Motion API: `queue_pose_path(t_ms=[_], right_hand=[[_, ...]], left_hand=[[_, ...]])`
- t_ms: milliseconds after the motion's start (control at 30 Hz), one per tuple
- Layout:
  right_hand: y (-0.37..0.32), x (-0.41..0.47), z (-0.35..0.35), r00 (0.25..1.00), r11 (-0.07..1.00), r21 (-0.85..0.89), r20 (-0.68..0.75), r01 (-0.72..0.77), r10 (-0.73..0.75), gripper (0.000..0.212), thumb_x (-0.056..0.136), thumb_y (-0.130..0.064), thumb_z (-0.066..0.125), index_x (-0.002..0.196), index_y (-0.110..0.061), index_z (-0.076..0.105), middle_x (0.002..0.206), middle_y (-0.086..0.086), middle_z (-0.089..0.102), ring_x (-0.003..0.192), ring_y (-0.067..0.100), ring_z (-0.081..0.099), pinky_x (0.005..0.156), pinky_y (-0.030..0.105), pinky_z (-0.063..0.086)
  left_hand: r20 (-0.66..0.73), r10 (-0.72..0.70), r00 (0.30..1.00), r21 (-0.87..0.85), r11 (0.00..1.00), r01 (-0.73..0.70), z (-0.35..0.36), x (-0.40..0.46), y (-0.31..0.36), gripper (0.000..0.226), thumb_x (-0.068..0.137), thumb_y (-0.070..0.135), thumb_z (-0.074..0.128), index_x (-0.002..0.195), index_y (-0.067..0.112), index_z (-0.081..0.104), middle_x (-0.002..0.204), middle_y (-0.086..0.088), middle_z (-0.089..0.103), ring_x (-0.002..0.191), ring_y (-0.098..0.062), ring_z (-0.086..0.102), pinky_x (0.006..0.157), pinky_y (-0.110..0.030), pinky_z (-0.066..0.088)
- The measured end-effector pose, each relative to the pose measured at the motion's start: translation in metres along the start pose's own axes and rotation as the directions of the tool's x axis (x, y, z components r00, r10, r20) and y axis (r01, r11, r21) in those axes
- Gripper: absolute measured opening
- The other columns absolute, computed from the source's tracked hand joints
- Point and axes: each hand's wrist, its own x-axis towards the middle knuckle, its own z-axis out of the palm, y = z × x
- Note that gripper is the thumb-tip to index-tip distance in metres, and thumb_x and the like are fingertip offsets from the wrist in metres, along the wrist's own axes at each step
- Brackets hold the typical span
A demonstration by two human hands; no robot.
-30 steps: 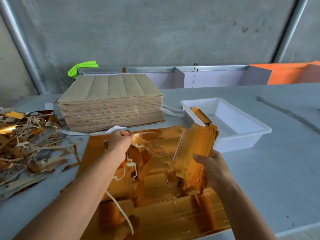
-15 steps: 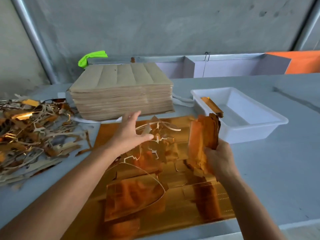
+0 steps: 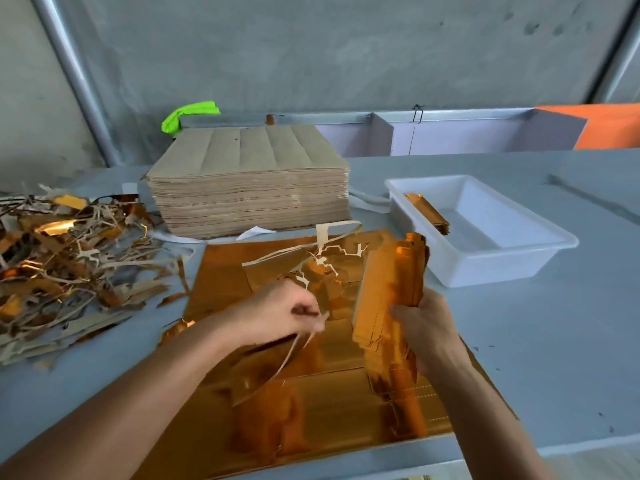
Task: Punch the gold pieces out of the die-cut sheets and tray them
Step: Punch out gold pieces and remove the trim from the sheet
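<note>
Right hand point(image 3: 427, 327) grips stacked gold pieces point(image 3: 389, 292); left hand point(image 3: 277, 311) pinches scrap strips point(image 3: 304, 336) over gold sheet point(image 3: 221, 282)

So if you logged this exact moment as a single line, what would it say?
left hand: pinching waste strip | right hand: gripping gold pieces | tray: few pieces inside | scrap pile: left

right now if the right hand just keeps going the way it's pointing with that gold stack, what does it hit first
Most likely the near wall of the white tray. The right hand aims its stack of gold pieces up and away toward it, with nothing visible between, though depth from this single view is uncertain.
</note>
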Motion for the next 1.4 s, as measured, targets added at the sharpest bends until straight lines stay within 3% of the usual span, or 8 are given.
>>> queue_pose_path(t_ms=[167, 300, 600, 700, 867, 1033, 1300, 1400], right_hand=[[-0.004, -0.009, 0.027, 0.990, 0.999, 0.008, 0.137, -0.038, 0.036, 0.020, 0.097, -0.009, 0.049, 0.092, -0.025, 0.061, 0.084, -0.004, 0.071, 0.071, 0.012, 0.070, 0.067, 0.032, 0.059], [-0.002, -0.015, 0.046, 0.953, 0.955, 0.210, 0.263, -0.207, 0.149, 0.020, 0.097, -0.005, 0.045, 0.096, -0.016, 0.061, 0.084, 0.007, 0.073, 0.074, 0.018, 0.072, 0.059, 0.027, 0.055], [0.012, -0.023, 0.048, 0.972, 0.951, 0.306, 0.232, -0.030, -0.044, 0.028, 0.097, -0.035, 0.049, 0.108, -0.014, 0.064, 0.095, 0.014, 0.072, 0.090, 0.030, 0.070, 0.078, 0.045, 0.058], [0.016, -0.020, 0.046, 0.975, 0.898, 0.404, 0.196, -0.175, 0.102, 0.019, 0.095, -0.024, 0.054, 0.100, -0.010, 0.065, 0.088, 0.013, 0.074, 0.082, 0.030, 0.072, 0.076, 0.045, 0.059], [0.025, -0.009, 0.030, 0.935, 0.834, 0.432, 0.070, -0.344, 0.349, 0.009, 0.098, -0.020, 0.048, 0.100, -0.013, 0.054, 0.092, 0.015, 0.071, 0.088, 0.034, 0.069, 0.086, 0.056, 0.053], [0.025, 0.000, 0.004, 0.921, 0.839, 0.472, -0.129, -0.270, 0.369, 0.014, 0.099, -0.024, 0.048, 0.112, -0.022, 0.042, 0.095, 0.001, 0.058, 0.099, 0.030, 0.059, 0.096, 0.057, 0.046], [0.026, 0.007, -0.027, 0.866, 0.899, 0.362, -0.333, -0.248, 0.373, 0.018, 0.100, -0.020, 0.048, 0.115, -0.012, 0.051, 0.098, 0.007, 0.059, 0.089, 0.027, 0.059, 0.086, 0.048, 0.050], [0.027, 0.005, -0.026, 0.881, 0.912, 0.315, -0.308, -0.262, 0.360, 0.026, 0.100, -0.018, 0.047, 0.123, -0.007, 0.051, 0.099, 0.006, 0.060, 0.095, 0.029, 0.058, 0.088, 0.048, 0.048]], left_hand=[[-0.273, -0.121, 0.954, -0.611, 0.788, -0.075, -0.006, 0.000, 0.005, 0.013, 0.089, 0.018, 0.061, 0.080, 0.025, 0.069, 0.063, 0.014, 0.063, 0.056, 0.003, 0.056, 0.052, -0.011, 0.045], [-0.289, -0.176, 0.941, -0.727, 0.680, -0.096, 0.012, 0.005, 0.017, 0.015, 0.090, 0.016, 0.059, 0.079, 0.019, 0.070, 0.065, 0.012, 0.066, 0.064, -0.001, 0.063, 0.061, -0.016, 0.049], [-0.335, -0.319, 0.887, -0.746, 0.664, -0.043, 0.038, 0.016, 0.030, 0.018, 0.091, 0.018, 0.060, 0.078, 0.023, 0.072, 0.077, 0.009, 0.071, 0.069, 0.002, 0.064, 0.054, -0.007, 0.046], [-0.289, -0.321, 0.902, -0.806, 0.590, -0.048, 0.032, 0.012, 0.028, 0.020, 0.094, 0.012, 0.055, 0.080, 0.014, 0.070, 0.075, 0.000, 0.071, 0.068, -0.008, 0.067, 0.059, -0.017, 0.052], [-0.322, -0.579, 0.749, -0.911, 0.405, -0.078, 0.015, 0.006, 0.004, 0.019, 0.099, 0.015, 0.046, 0.089, 0.006, 0.060, 0.061, -0.001, 0.056, 0.047, -0.010, 0.055, 0.044, -0.020, 0.045], [-0.636, -0.509, 0.580, -0.527, 0.835, 0.155, 0.007, 0.004, -0.029, 0.021, 0.100, 0.018, 0.045, 0.083, 0.016, 0.058, 0.074, 0.003, 0.053, 0.060, -0.008, 0.047, 0.049, -0.018, 0.032], [-0.358, -0.301, 0.884, 0.022, 0.944, 0.330, 0.011, -0.001, -0.028, 0.074, 0.061, 0.086, 0.033, 0.094, 0.025, 0.056, 0.072, 0.005, 0.064, 0.054, -0.008, 0.057, 0.045, -0.015, 0.037], [-0.240, -0.208, 0.948, 0.301, 0.913, 0.276, 0.025, 0.001, -0.021, 0.092, 0.049, 0.093, 0.033, 0.108, 0.026, 0.054, 0.100, 0.012, 0.056, 0.083, -0.008, 0.060, 0.064, -0.019, 0.046]])
